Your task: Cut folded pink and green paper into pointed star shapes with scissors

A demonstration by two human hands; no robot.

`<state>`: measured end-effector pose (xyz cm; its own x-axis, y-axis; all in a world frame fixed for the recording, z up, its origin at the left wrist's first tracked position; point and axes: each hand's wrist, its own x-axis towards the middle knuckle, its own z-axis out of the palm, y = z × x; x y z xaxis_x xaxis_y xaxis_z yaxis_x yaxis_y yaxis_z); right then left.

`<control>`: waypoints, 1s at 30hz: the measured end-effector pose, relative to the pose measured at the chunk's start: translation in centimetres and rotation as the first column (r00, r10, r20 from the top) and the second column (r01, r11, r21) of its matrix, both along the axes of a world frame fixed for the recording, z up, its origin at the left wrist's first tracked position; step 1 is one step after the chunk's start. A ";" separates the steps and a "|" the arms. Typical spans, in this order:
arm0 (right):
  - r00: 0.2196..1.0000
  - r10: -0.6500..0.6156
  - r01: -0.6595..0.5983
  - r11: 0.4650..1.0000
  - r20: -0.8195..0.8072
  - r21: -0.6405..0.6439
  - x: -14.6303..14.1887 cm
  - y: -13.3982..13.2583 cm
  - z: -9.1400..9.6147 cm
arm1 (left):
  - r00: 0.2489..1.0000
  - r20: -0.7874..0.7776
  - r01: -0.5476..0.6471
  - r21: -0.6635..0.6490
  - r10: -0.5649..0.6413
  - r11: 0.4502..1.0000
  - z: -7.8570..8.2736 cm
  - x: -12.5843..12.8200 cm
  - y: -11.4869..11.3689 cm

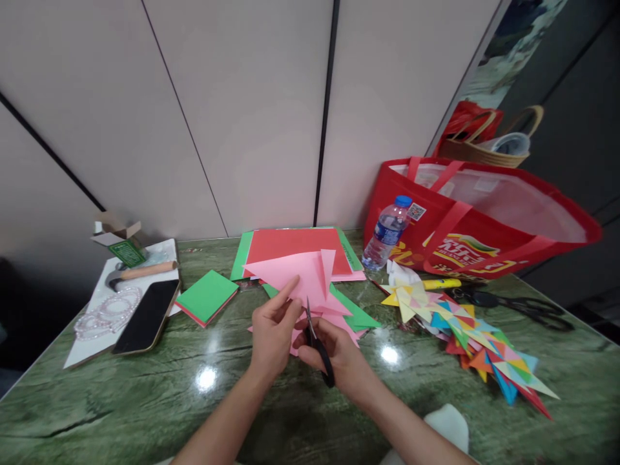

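My left hand (272, 332) pinches the lower edge of a folded pink paper sheet (296, 274) and holds it up above the green marble table (145, 400). My right hand (339, 361) grips a pair of black-handled scissors (317, 342), blades pointing up into the pink sheet right beside my left fingers. More pink and green paper scraps (351, 313) lie under and just behind my hands.
A stack of red and green sheets (295, 248) lies against the wall. A green pad (206, 297), phone (148, 316), hammer (140, 271) and beads sit left. Right: water bottle (387, 234), red bag (484, 219), folded coloured paper stars (465, 329), black scissors (527, 307).
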<state>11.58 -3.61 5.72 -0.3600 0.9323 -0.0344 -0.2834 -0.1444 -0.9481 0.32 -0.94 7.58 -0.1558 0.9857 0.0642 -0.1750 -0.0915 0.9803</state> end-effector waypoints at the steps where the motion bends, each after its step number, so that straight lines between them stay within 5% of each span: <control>1: 1.000 -0.004 0.004 1.000 0.001 -0.001 0.0 0.0 0.0 | 1.000 0.001 0.005 0.004 -0.005 1.000 -0.1 0.0 0.0; 30: 0.998 -0.041 0.041 0.999 0.039 0.000 -0.4 0.1 -1.1 | 0.998 0.067 0.001 -0.015 0.000 1.000 0.3 0.0 -0.2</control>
